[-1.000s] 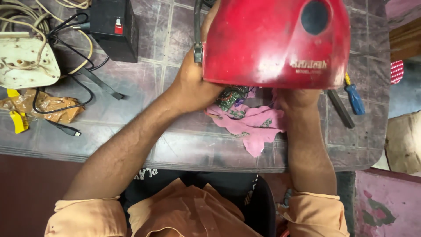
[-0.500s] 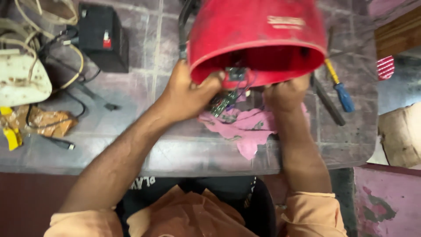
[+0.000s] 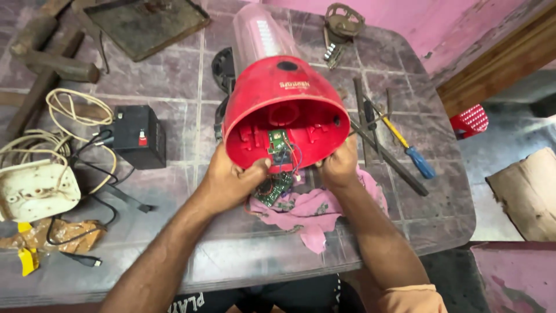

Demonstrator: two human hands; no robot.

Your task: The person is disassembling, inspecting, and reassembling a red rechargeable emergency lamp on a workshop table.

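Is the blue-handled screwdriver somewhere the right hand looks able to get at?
Probably yes. The screwdriver lies in the open on the table, just right of the right hand, nothing over it. But that hand now grips the red housing, so it must let go first.

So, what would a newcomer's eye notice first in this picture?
A big red plastic housing at the table's middle, its open end showing a green circuit board with wires. The left hand and right hand grip its rim above a pink cloth. A black battery sits at left.
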